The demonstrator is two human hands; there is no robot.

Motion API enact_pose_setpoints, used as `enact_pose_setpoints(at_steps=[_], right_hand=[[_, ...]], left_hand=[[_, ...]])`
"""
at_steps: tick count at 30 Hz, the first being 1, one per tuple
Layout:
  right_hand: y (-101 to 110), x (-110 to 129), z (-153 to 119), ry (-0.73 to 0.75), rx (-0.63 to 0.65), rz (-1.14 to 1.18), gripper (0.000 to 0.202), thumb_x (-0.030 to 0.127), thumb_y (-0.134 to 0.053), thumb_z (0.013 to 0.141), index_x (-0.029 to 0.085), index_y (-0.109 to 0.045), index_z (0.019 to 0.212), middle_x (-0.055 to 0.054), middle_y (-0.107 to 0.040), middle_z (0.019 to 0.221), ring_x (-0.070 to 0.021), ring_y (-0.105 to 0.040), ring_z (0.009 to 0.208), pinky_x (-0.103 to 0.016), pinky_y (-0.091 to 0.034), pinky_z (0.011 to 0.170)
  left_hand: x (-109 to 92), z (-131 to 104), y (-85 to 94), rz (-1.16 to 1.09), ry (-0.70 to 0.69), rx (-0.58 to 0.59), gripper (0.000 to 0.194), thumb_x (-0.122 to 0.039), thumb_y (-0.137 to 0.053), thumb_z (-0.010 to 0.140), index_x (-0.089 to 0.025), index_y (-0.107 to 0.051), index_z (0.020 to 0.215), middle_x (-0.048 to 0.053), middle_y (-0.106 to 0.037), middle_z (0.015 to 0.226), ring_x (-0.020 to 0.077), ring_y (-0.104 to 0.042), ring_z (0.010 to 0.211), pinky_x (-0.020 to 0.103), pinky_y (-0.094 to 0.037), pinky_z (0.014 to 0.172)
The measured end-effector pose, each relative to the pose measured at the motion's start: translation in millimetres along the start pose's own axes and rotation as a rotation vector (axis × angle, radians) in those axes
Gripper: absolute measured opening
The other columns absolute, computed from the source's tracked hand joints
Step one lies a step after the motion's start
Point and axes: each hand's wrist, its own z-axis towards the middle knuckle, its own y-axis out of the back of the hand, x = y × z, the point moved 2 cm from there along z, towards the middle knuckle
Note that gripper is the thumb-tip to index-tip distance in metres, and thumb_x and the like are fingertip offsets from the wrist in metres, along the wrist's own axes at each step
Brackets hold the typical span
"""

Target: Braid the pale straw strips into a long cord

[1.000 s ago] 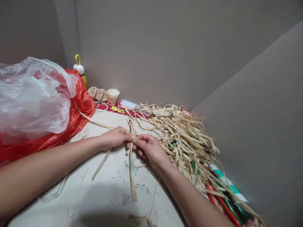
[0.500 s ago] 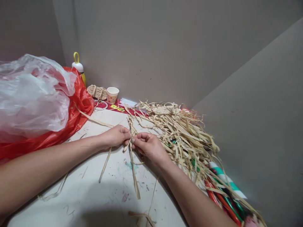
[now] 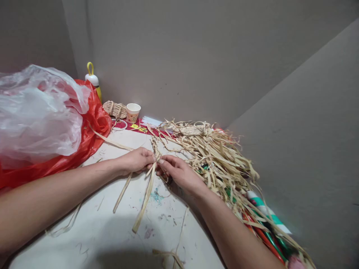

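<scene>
A braid of dry straw-coloured strips, like raffia or corn husk [image 3: 156,147], lies on the white table [image 3: 117,235], its plaited end pointing away from me. My left hand [image 3: 139,160] pinches the near end of the braid from the left. Close beside it, my right hand [image 3: 178,170] pinches the same spot from the right, thumb and forefinger together. Loose strips [image 3: 143,203] hang from between the fingers toward me, and another strip [image 3: 122,194] comes out under my left hand. The fingertips hide the exact crossing of the strips.
To the right lies a heap of dry strips [image 3: 221,157] over green and red rolls [image 3: 269,239]. Red and clear plastic bags [image 3: 42,116] bulk up at left. Behind stand a paper cup [image 3: 133,113], a coil of cord [image 3: 114,109] and a yellow-white bottle [image 3: 92,80].
The long loose strip below my hands has swung to the left, and the strip under my left hand has shifted slightly left. My right fingers have moved slightly at the braid's end.
</scene>
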Motion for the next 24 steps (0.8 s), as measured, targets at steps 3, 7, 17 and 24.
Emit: enact_pose_setpoints(at_steps=[3, 7, 17, 24], right_hand=[[-6.8, 0.8, 0.2, -0.093, 0.157, 0.164, 0.027, 0.042, -0.056, 0.08, 0.016, -0.052, 0.079, 0.0, -0.054, 0.066, -0.006, -0.044, 0.046, -0.018, -0.032, 0.04], [-5.9, 0.2, 1.0, -0.163, 0.175, 0.216, 0.028, 0.042, -0.06, 0.079, 0.018, -0.047, 0.074, 0.008, -0.035, 0.053, -0.0027, -0.023, 0.038, -0.015, -0.013, 0.033], [-5.2, -2.1, 4.4, -0.25, 0.144, 0.147, 0.029, 0.035, -0.053, 0.079, 0.019, -0.04, 0.059, 0.01, -0.027, 0.043, -0.0031, -0.015, 0.033, -0.017, -0.009, 0.03], [-11.2, -5.2, 6.4, -0.249, 0.029, 0.193, 0.026, 0.029, -0.05, 0.07, 0.019, -0.038, 0.05, 0.01, -0.026, 0.037, -0.0023, -0.016, 0.03, -0.017, -0.009, 0.03]], left_hand=[[-0.4, -0.5, -0.6, 0.005, -0.022, 0.034, 0.033, -0.043, -0.049, 0.081, -0.017, -0.046, 0.061, -0.008, -0.034, 0.044, 0.0035, -0.018, 0.033, 0.022, -0.009, 0.035], [2.3, 1.3, 1.0, 0.051, -0.025, -0.006, 0.032, -0.041, -0.049, 0.081, -0.019, -0.041, 0.06, -0.008, -0.03, 0.042, 0.0044, -0.019, 0.033, 0.022, -0.01, 0.035], [1.2, 1.8, 1.0, 0.24, -0.114, -0.029, 0.03, -0.036, -0.044, 0.083, -0.017, -0.043, 0.06, -0.007, -0.034, 0.046, 0.0053, -0.025, 0.039, 0.02, -0.02, 0.041], [-9.1, -2.1, 0.4, 0.348, -0.104, -0.008, 0.026, -0.026, -0.043, 0.08, -0.016, -0.047, 0.056, -0.004, -0.044, 0.048, 0.0058, -0.034, 0.042, 0.018, -0.028, 0.043]])
